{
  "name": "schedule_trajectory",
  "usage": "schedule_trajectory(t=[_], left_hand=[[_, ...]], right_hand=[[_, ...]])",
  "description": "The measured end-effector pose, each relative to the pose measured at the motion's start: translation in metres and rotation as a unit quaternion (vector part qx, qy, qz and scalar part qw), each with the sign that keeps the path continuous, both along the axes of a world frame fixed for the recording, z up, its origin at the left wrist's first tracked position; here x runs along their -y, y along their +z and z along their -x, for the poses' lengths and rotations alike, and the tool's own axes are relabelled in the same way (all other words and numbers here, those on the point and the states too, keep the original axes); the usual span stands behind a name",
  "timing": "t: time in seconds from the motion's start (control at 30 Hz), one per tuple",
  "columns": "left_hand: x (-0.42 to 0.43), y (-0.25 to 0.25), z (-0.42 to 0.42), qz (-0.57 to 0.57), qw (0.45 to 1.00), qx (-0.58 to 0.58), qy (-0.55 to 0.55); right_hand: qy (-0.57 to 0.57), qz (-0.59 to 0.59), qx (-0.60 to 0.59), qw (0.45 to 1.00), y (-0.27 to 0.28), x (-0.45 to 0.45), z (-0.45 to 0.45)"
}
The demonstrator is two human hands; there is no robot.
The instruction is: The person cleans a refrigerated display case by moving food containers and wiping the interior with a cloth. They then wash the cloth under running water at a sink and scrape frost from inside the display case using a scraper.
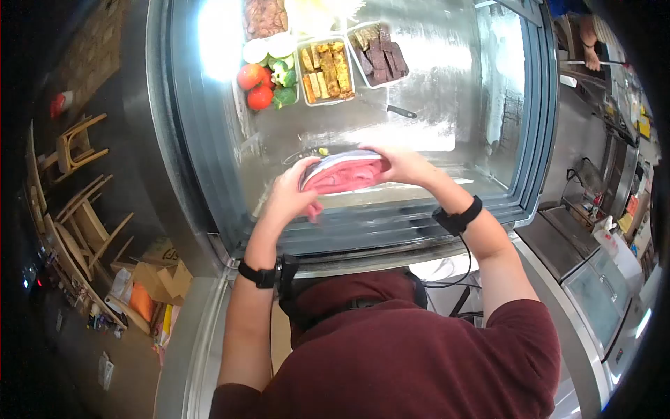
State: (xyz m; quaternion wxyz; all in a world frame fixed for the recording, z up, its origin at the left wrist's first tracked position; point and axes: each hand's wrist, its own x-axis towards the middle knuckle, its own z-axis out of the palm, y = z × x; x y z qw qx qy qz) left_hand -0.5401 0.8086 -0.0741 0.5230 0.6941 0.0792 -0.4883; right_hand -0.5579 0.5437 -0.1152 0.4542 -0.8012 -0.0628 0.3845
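Between my two hands is a soft-looking pink-red thing with a curved white and blue-grey upper edge; I cannot tell whether it is cloth or meat. My left hand is closed on its left end, where a small pink piece hangs down. At the right end, my right hand grips the upper edge. The thing is held up over the near part of a metal surface inside a glass-sided case. A knife with a dark handle lies beyond it, touched by neither hand.
Along the far side stand a tray of yellow-brown strips, a tray of dark blocks, tomatoes and green vegetables. The case's frame rises in front of my body. Another person's hand shows at upper right.
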Motion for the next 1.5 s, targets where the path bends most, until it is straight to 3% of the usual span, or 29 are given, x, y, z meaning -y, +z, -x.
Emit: schedule_trajectory(t=[0.03,0.1,0.17,0.23,0.3,0.37,0.4,0.47,0.57,0.6,0.8,0.93,1.03,1.13,1.23,1.3,1.33,1.43,1.5], left_hand=[[0.004,-0.006,-0.008,-0.028,0.998,0.037,-0.051],[0.011,-0.019,-0.025,-0.087,0.979,0.113,-0.149],[0.009,-0.056,-0.035,-0.137,0.922,0.272,-0.239],[0.004,-0.096,-0.043,-0.189,0.895,0.317,-0.252],[-0.003,-0.13,-0.054,-0.317,0.808,0.378,-0.321],[-0.016,-0.164,-0.054,-0.38,0.667,0.566,-0.3],[-0.017,-0.169,-0.052,-0.366,0.659,0.566,-0.334],[-0.017,-0.178,-0.049,-0.334,0.641,0.562,-0.402],[-0.015,-0.195,-0.051,-0.417,0.682,0.446,-0.402],[-0.018,-0.203,-0.046,-0.455,0.658,0.468,-0.375],[-0.027,-0.225,-0.057,-0.437,0.684,0.411,-0.415],[-0.028,-0.226,-0.048,-0.489,0.597,0.38,-0.51],[-0.021,-0.221,-0.036,-0.48,0.615,0.307,-0.545],[-0.031,-0.231,-0.016,-0.417,0.735,0.152,-0.513],[-0.037,-0.228,-0.005,-0.347,0.791,0.078,-0.498],[-0.041,-0.22,0.006,-0.316,0.802,-0.038,-0.506],[-0.042,-0.22,0.008,-0.342,0.809,-0.028,-0.478],[-0.031,-0.199,0.008,-0.418,0.826,0.004,-0.378],[-0.028,-0.197,0.002,-0.443,0.836,-0.008,-0.325]], right_hand=[[0.043,0.055,-0.007,0.998,0.002,0.01,0.002],[0.021,0.087,0.096,0.991,-0.013,0.022,0.005],[0.005,0.143,0.133,0.981,-0.027,0.028,-0.004],[-0.004,0.139,0.225,0.964,-0.084,0.031,-0.009],[0.02,0.136,0.293,0.946,-0.116,0.018,-0.024],[0.102,0.19,0.341,0.915,-0.131,0.002,-0.033],[0.145,0.215,0.364,0.895,-0.14,-0.006,-0.037],[0.147,0.232,0.311,0.91,-0.162,-0.024,-0.036],[0.091,0.258,0.312,0.91,-0.187,-0.045,-0.032],[0.072,0.277,0.31,0.907,-0.185,-0.049,-0.032],[0.056,0.3,0.239,0.922,-0.195,-0.082,-0.02],[0.094,0.283,0.208,0.932,-0.189,-0.102,-0.014],[0.133,0.265,0.186,0.937,-0.185,-0.098,-0.005],[0.176,0.256,0.192,0.931,-0.182,-0.093,0.007],[0.171,0.192,0.125,0.958,-0.176,-0.091,0.022],[0.145,0.135,0.042,0.979,-0.165,-0.089,0.026],[0.119,0.172,0.067,0.976,-0.157,-0.088,0.026],[-0.041,0.27,-0.056,0.96,-0.15,-0.085,0.012],[-0.01,0.294,-0.13,0.947,-0.15,-0.082,0.003]])
